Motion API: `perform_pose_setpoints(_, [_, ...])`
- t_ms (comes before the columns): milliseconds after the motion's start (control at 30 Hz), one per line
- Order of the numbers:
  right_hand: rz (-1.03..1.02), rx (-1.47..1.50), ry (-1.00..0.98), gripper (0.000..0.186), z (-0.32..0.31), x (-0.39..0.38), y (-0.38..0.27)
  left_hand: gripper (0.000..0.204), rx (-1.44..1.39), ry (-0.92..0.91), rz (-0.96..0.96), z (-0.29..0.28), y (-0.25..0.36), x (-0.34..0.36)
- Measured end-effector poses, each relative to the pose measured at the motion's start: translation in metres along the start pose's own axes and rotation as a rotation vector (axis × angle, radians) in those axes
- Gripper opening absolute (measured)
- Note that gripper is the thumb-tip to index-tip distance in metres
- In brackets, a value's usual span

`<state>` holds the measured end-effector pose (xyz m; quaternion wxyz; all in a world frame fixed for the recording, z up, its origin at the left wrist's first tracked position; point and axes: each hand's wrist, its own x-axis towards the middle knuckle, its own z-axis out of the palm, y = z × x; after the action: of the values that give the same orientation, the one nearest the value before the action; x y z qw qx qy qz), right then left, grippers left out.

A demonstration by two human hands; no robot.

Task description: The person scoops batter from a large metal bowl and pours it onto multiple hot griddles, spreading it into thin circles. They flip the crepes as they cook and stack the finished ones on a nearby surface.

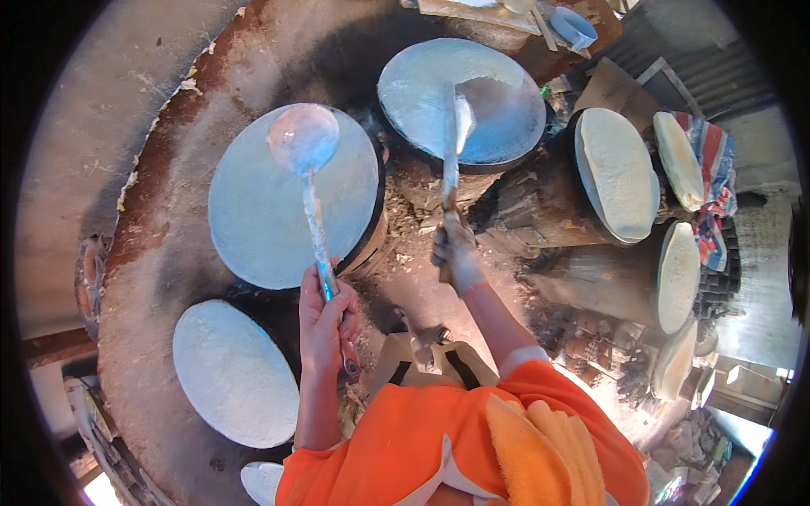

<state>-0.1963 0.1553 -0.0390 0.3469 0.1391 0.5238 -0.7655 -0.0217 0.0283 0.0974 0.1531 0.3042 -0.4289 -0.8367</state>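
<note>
My left hand (pixel 329 316) is closed around the handle of a metal ladle (pixel 304 139). Its round, whitish-coated bowl hangs over a wide round griddle (pixel 253 207) covered with a pale layer. My right hand (pixel 456 251), with dark, dusty-looking fingers, grips a long-handled tool (pixel 450 143). Its whitish head lies over the far round griddle (pixel 506 118); whether it touches the surface I cannot tell. White batter (pixel 413 76) coats the left and far parts of that griddle, while its right part looks grey-blue and darker.
More round white-topped griddles stand at the near left (pixel 236 379) and at the right (pixel 616 173), some on drum-like bases. A striped cloth (pixel 715 169) lies at the far right. A blue-grey mug (pixel 574 27) stands on a board at the back. Brown ground (pixel 405 287) lies between the griddles.
</note>
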Motion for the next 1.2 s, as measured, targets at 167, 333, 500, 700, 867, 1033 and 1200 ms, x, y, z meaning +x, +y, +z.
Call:
perform_pose_setpoints(167, [0.061, 0.056, 0.049, 0.030, -0.071, -0.004, -0.015, 0.043, -0.009, 0.030, -0.017, 0.001, -0.005, 0.011])
perform_pose_setpoints(333, [0.003, -0.147, -0.167, 0.034, -0.022, -0.009, -0.034, 0.041, 0.018, 0.092, -0.018, 0.029, -0.012, 0.013])
perform_pose_setpoints(500, [0.017, -0.310, -0.168, 0.032, -0.094, 0.016, -0.035, 0.042, 0.037, 0.131, 0.094, 0.068, -0.033, -0.003])
perform_pose_setpoints(700, [0.115, -0.376, -0.184, 0.031, -0.182, 0.027, -0.120, 0.039, -0.012, 0.257, 0.150, 0.114, -0.042, -0.024])
perform_pose_setpoints(867, [0.058, -0.279, -0.236, 0.032, -0.143, 0.031, -0.139, 0.039, 0.037, 0.206, 0.072, 0.135, -0.038, -0.019])
perform_pose_setpoints(1033, [-0.014, -0.823, -0.225, 0.038, -0.160, 0.019, -0.107, 0.037, 0.043, 0.090, 0.035, 0.135, -0.052, 0.004])
perform_pose_setpoints(1200, [-0.144, -0.855, -0.046, 0.039, -0.205, 0.035, -0.180, 0.036, 0.042, 0.068, -0.014, 0.144, -0.056, 0.006])
